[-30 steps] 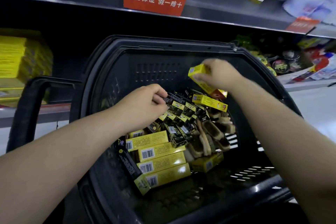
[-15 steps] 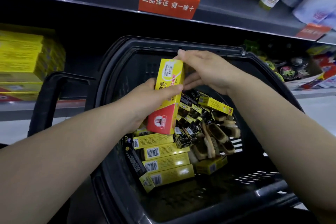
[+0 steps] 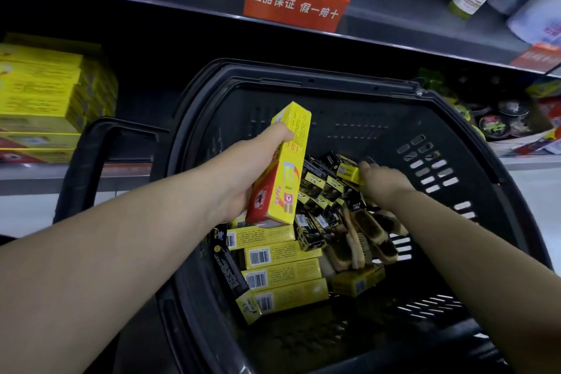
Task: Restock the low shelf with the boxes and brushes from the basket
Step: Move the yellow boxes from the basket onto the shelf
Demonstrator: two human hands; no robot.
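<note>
Inside basket (image 3: pixel 303 77): boxes (image 3: pixel 282 273), brushes (image 3: pixel 373 234) heaped; left hand (image 3: pixel 243 176) grips yellow-red box (image 3: pixel 290 161).

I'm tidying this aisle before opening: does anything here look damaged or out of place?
Yes. The red shelf sign with white writing on the upper shelf edge looks torn along its top, near the left corner. In the black plastic basket, the small black-and-yellow boxes and wooden brushes lie in a jumble.
</note>
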